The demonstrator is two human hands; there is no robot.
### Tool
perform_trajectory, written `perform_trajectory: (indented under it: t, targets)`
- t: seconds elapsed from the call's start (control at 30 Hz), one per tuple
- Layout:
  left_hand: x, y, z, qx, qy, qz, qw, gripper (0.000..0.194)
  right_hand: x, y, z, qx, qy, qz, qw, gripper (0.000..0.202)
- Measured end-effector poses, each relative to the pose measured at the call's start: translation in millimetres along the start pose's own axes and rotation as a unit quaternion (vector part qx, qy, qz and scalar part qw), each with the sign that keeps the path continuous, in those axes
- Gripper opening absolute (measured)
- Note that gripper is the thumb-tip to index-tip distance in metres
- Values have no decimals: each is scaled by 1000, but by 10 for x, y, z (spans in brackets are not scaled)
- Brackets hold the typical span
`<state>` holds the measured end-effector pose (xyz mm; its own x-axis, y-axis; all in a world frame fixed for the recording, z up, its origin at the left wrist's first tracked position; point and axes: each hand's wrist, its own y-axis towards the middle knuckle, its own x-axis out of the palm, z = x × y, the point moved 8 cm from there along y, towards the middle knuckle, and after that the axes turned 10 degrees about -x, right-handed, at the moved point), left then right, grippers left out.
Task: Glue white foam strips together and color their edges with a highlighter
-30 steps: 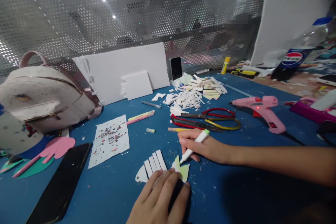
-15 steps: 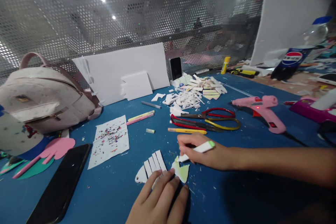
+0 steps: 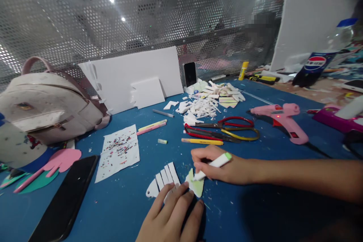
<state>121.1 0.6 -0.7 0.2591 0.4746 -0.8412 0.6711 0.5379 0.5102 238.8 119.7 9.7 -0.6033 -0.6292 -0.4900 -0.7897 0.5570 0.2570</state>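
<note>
White fish shape (image 3: 174, 173), its tail (image 3: 199, 188) tinged pale green

From my end of the feed, I find it lying flat on the blue desk (image 3: 119, 211), toward the near edge and well apart from the far one. It reads as a row of sections. At its left comes a rounded head (image 3: 153, 190), plain white, with a small round hole near the tip. Slim white strips follow at a slant, dark gaps showing between them; I cannot tell whether they join lower down, because fingers cover that part. At the right, the notched tail is white on its left side and washed pale green over much of the rest, its outline a little rough.

I see the left hand (image 3: 172, 217) laid over the fish's lower body, palm down, fingers extended and slightly parted, clasping nothing. The right hand (image 3: 224, 174) grips a white, green-ended marker (image 3: 221, 160) like a pen, with its tip at the tail's green area.

Beyond that hand, toward the far edge, I make out a yellow pen (image 3: 202, 141), a red cutter (image 3: 202, 133) and scissors (image 3: 219, 125). Nearer the desk's right edge lies a pink glue gun (image 3: 292, 121).
</note>
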Motion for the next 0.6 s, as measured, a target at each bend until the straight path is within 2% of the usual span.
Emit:
perform_trajectory:
  t: [0.07, 0.2, 0.3, 0.43, 0.5, 0.6]
  targets:
    - [-21, 8, -14, -9, -6, 14, 1000, 39, -17, -3, 20, 11, 2, 13, 1000, 36]
    - [-3, 23, -11, -25, -15, 22, 999, 41, 67, -9, 43, 17, 40, -25, 999, 43]
    - [-42, 24, -27, -40, -28, 52, 997, 39, 13, -12, 66, 26, 31, 10, 999, 38]
    - [-23, 12, -2, -13, 0, 26, 1000, 38, 70, -13, 77, 28, 58, -22, 998, 42]
    - [-15, 6, 3, -5, 4, 15, 1000, 38, 53, -11, 84, 28, 54, -11, 998, 40]
    - [-50, 14, -29, -20, -7, 28, 999, 38, 11, -13, 96, 31, 42, 14, 999, 36]
